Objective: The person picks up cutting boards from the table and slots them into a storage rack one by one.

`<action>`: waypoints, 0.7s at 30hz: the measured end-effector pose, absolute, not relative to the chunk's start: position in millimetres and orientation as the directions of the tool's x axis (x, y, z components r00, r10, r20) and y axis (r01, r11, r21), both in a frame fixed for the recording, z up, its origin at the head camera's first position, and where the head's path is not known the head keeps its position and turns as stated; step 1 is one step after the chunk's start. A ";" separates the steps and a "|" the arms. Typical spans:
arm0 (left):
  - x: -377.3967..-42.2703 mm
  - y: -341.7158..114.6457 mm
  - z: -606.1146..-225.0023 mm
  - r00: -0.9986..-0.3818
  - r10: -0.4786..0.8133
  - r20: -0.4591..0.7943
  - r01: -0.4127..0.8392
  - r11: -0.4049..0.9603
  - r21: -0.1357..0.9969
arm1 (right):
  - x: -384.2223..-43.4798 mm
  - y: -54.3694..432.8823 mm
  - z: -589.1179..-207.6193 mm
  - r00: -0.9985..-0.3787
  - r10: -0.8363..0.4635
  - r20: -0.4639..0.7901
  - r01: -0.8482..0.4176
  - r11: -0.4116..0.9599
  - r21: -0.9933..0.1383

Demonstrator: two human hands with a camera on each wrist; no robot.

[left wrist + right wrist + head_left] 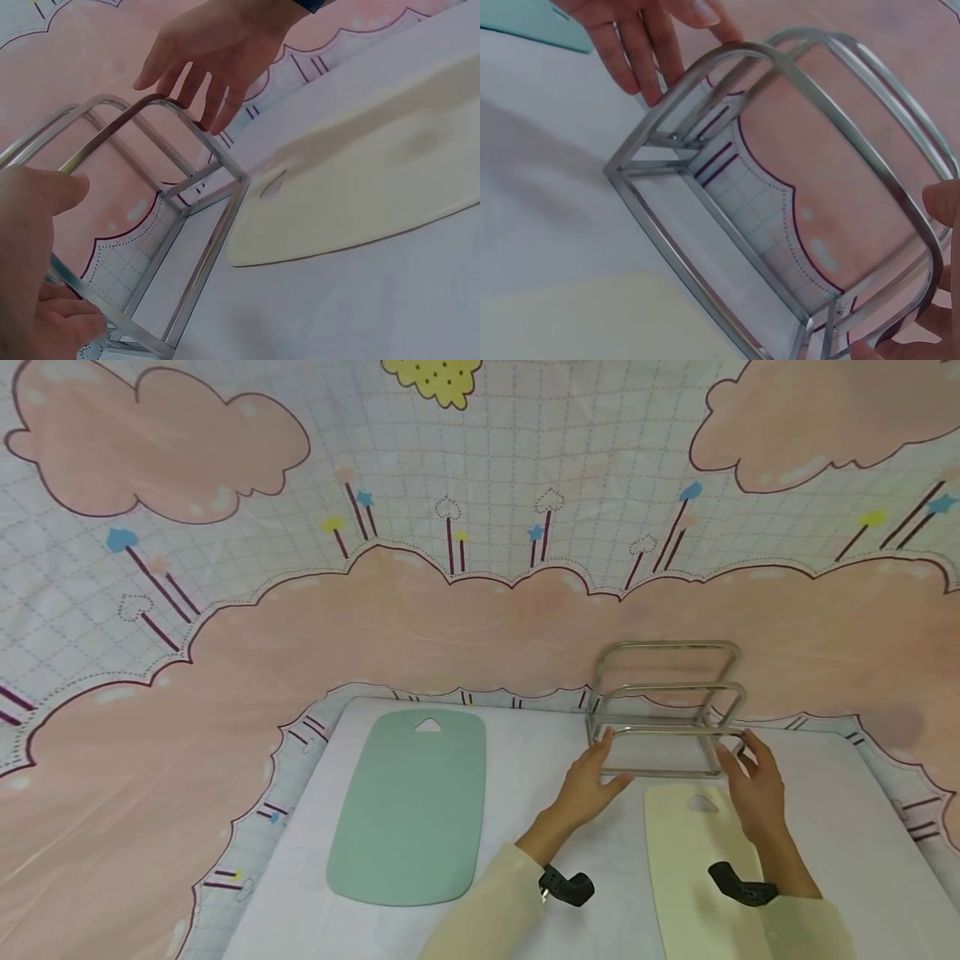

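A silver metal rack [667, 773] with several looped bars stands at the back right of the white table. My left hand [587, 789] is at its left side, the fingers fairly straight along the outside of the front loop. On the opposite side, my right hand [757, 793] has its thumb and fingers loosely spread about the loop's right corner. Both hands show near the rack in the left wrist view, the right hand [225, 52] with its fingers hanging down by the bar. The right wrist view shows the left fingers [634, 56] touching the rack's side.
A pale yellow cutting board [678, 860] lies in front of the rack, partly under my right forearm. Farther left, a green cutting board [412, 802] lies flat on the white table [292, 877]. A patterned cloth [450, 627] hangs behind the table.
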State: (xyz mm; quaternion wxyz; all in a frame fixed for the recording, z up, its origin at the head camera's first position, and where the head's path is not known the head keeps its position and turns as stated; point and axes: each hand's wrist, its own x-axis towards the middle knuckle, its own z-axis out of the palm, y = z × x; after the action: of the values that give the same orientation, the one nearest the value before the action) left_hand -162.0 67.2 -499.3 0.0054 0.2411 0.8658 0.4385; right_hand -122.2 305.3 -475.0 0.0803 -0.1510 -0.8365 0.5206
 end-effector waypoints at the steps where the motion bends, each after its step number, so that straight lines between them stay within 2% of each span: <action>1: -161.8 66.7 -499.6 -0.887 0.417 0.200 0.405 0.493 0.770 | -122.5 304.7 -475.1 -0.941 0.339 -0.023 0.169 0.409 -0.897; 11: -155.4 63.5 -504.2 -0.918 0.361 0.163 0.348 0.540 0.767 | -124.7 300.1 -478.5 -0.949 0.316 -0.007 0.138 0.395 -0.908; 21: -152.2 56.0 -505.9 -0.912 0.356 0.202 0.373 0.522 0.767 | -124.4 296.8 -478.1 -0.964 0.265 -0.020 0.126 0.389 -0.913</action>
State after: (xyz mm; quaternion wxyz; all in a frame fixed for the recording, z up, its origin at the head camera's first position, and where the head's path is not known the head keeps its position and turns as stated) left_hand -152.2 56.0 -505.9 -0.0098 0.2090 0.8724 0.4417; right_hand -124.4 296.8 -478.1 0.0645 -0.1176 -0.8308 0.5401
